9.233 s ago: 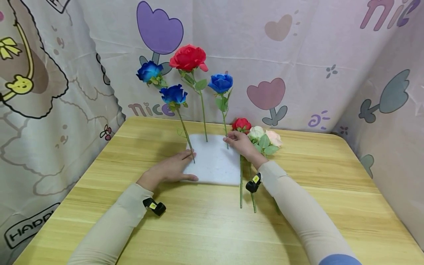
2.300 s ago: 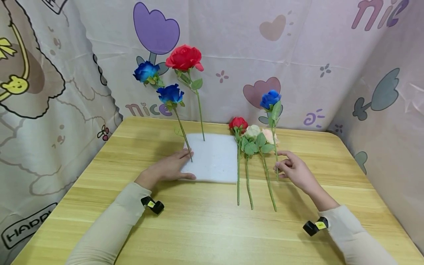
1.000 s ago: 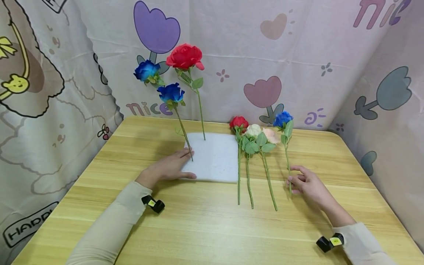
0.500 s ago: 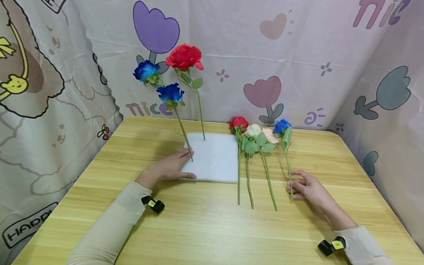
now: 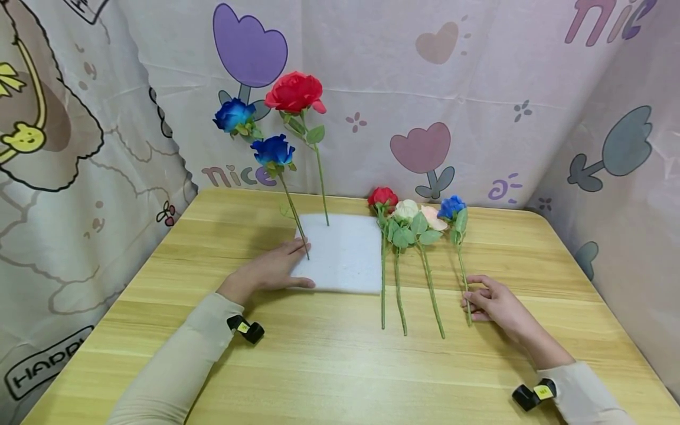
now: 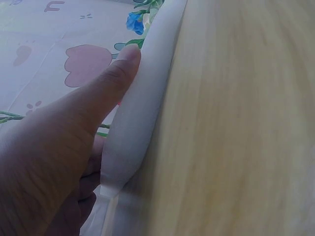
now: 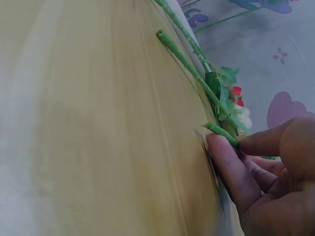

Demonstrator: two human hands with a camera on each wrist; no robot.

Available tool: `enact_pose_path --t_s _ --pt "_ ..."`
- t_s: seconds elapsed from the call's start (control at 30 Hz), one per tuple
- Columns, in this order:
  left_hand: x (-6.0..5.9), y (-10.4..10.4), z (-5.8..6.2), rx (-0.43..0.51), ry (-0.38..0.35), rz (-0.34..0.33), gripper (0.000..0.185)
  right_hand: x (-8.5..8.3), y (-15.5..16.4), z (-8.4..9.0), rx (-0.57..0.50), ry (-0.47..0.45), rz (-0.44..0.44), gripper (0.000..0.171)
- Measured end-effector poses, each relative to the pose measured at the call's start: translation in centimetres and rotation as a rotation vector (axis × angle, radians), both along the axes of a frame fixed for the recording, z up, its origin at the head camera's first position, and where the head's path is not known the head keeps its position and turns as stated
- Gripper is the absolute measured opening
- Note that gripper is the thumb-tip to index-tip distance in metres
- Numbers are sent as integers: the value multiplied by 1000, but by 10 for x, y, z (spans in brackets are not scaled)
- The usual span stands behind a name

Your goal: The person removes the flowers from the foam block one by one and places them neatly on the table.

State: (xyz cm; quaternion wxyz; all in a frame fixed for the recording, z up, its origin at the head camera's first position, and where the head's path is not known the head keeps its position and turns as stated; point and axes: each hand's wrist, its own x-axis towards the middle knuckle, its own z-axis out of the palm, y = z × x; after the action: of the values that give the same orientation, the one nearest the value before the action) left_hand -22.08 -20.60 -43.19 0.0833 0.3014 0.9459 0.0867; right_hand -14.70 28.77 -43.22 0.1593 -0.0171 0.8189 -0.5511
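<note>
My left hand (image 5: 280,267) lies flat on the near left corner of a white foam block (image 5: 347,254), thumb along its front edge; in the left wrist view the thumb (image 6: 115,78) presses the foam's side (image 6: 142,103). Two blue roses (image 5: 273,150) and a tall red rose (image 5: 294,91) stand stuck in the foam. My right hand (image 5: 471,298) pinches the lower stem of a blue rose (image 5: 451,206) that lies on the table. In the right wrist view, thumb and forefinger (image 7: 224,152) hold the stem's end (image 7: 221,132).
A red rose (image 5: 383,196), a white one (image 5: 406,209) and a pink one (image 5: 432,217) lie side by side between the foam and the blue rose, stems toward me. Printed cloth walls (image 5: 478,88) close the wooden table (image 5: 329,366) at back and sides.
My right hand took the third blue rose from the foam's right side, carried it right and lowered it flat beside the lying flowers. The left hand has stayed on the foam.
</note>
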Motion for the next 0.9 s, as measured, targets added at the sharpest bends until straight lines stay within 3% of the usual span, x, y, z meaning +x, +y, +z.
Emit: enact_pose_path --t_s 0.43,0.9 --pt "1 1 0 0 -2 0 112 -3 -2 3 52 -28 18 46" --pt "-1 0 -2 6 3 -4 113 -9 -4 4 178 15 97 48"
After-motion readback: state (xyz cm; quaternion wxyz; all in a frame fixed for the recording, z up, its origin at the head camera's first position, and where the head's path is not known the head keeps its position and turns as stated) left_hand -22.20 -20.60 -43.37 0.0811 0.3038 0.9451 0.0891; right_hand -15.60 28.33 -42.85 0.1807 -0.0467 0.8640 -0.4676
